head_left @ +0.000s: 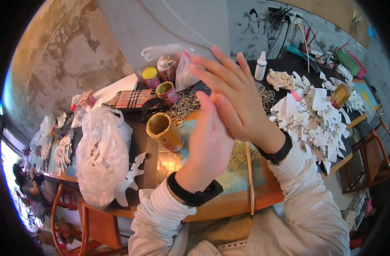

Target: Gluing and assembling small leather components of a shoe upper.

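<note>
My left hand [208, 143] and my right hand [232, 91] are up in front of me, over the table, with their palms against each other. The right hand's fingers stretch upward and apart. My left hand looks straight, partly blurred, and some of its fingers are hidden by the right. Neither visibly holds anything. Below and left of them, an amber-coloured cup-like roll [164, 132] stands on the table, with a small metal ring [178, 156] by its base. A thin wooden stick [250, 179] lies to the right of my left wrist.
Metal rings [184, 109] lie in a heap behind the hands. White cut pieces [310, 123] are piled at right. A white plastic bag [102, 158] sits at left. Small tins [151, 77], a plaid pouch [129, 99] and a white bottle [260, 66] stand farther back. Chairs [365, 158] flank the table.
</note>
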`<state>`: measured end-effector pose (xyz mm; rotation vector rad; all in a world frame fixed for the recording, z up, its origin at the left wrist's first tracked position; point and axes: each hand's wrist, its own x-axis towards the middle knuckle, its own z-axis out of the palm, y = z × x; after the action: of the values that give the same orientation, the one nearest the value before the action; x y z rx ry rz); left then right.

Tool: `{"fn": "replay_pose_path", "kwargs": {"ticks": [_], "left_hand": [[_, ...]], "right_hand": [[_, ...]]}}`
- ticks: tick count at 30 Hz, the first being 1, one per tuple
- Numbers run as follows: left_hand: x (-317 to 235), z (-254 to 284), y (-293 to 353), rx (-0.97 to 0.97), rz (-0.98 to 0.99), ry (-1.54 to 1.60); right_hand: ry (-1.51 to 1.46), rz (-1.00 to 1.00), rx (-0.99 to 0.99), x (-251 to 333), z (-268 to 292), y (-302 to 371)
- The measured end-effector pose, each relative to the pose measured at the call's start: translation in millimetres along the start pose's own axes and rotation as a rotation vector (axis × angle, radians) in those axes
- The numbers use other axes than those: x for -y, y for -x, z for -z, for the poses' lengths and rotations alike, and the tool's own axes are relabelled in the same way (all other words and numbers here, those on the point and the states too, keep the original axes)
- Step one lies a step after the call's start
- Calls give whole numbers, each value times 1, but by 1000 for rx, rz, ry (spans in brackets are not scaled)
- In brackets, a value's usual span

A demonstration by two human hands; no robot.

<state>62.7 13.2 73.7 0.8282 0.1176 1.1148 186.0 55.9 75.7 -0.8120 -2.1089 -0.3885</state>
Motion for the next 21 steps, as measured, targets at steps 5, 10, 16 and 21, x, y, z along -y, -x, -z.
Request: {"fn": "replay_pose_path", "kwargs": {"ticks": [5, 10, 16, 21], "left_hand": [[-20, 6, -15, 32, -341, -289], [-32, -7, -15, 118, -519, -301], [-58, 4, -6, 141, -913, -1352], [-64, 2, -1, 179, -974, -1500]], "right_hand": [[-278, -4, -88, 39, -11, 3], [-707, -84, -12, 33, 4, -4], [-987, -167, -32, 23, 27, -4], [-892, -146, -23, 20, 30, -4]]}}
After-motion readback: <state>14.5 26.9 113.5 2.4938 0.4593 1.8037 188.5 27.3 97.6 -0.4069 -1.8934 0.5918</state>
